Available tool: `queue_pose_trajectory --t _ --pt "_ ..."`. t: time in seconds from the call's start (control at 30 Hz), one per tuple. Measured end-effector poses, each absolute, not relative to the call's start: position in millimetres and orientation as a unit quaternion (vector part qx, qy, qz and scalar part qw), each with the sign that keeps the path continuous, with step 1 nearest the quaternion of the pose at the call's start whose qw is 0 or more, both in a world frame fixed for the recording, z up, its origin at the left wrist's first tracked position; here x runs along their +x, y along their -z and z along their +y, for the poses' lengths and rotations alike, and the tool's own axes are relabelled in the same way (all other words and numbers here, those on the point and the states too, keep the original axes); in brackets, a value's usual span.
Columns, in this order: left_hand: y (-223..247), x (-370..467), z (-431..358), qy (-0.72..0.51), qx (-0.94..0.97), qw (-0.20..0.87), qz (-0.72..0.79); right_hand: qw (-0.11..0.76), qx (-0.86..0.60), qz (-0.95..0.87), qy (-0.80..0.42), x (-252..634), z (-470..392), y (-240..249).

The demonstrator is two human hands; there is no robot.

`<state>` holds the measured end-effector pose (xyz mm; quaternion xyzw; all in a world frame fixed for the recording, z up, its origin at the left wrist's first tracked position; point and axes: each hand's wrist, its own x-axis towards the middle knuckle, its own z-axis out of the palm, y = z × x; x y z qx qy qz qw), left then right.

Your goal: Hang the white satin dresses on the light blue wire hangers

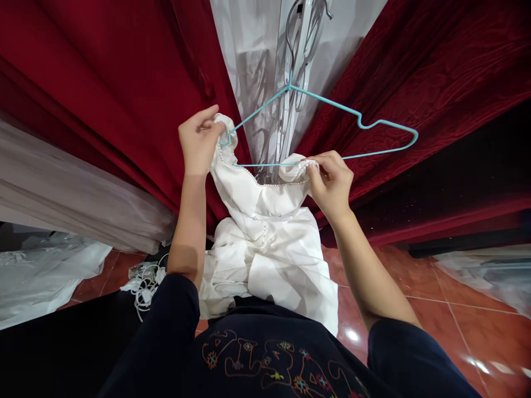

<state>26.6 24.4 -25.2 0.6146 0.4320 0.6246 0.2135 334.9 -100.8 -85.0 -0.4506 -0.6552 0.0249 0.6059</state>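
Observation:
A white dress [282, 232] with pearl-beaded trim along its neckline hangs down in front of me. My left hand [199, 138] pinches its left shoulder, which sits over the left end of a light-blue hanger [327, 100]. The dress's right shoulder is bunched in my right hand [334, 179], closed beside the hanger's lower bar. The hanger's right arm sticks out bare above that hand. At the top, the hanger's hook is up against white metalwork.
Red curtains [124, 72] flank a white rack [305, 50] with a metal hook. White cables [145, 287] lie in a heap at lower left. White fabric [50, 271] spreads near the floor at left, sheer fabric [485, 271] at right. The floor [415, 282] has red tiles.

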Motion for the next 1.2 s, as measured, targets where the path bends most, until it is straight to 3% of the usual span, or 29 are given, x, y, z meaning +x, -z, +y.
queue_pose_trajectory --t 0.07,0.13,0.23,0.47,0.63,0.8,1.0,1.2 --pt "28 36 23 -0.584 0.647 0.265 0.412 0.598 -0.46 -0.657 -0.02 336 -102 84" --pt "34 41 13 -0.59 0.654 0.253 0.4 0.589 -0.466 -0.659 -0.019 336 -103 83" --pt "43 45 -12 -0.627 0.661 0.129 0.392 0.59 -0.465 -0.659 -0.026 336 -102 82" --pt "70 63 -64 -0.584 0.657 -0.111 0.464 0.603 -0.466 -0.646 -0.037 332 -97 85" --pt "85 97 -74 -0.477 0.799 -0.008 0.366 0.608 -0.47 -0.639 -0.039 331 -96 86" --pt "81 117 -74 -0.435 0.81 0.045 0.39 0.609 -0.457 -0.647 -0.042 332 -102 91" --pt "74 110 -72 -0.435 0.811 0.062 0.386 0.708 -0.498 -0.482 0.136 373 -112 112" --pt "69 109 -73 -0.424 0.815 0.069 0.389 0.701 -0.509 -0.472 0.162 445 -113 88"
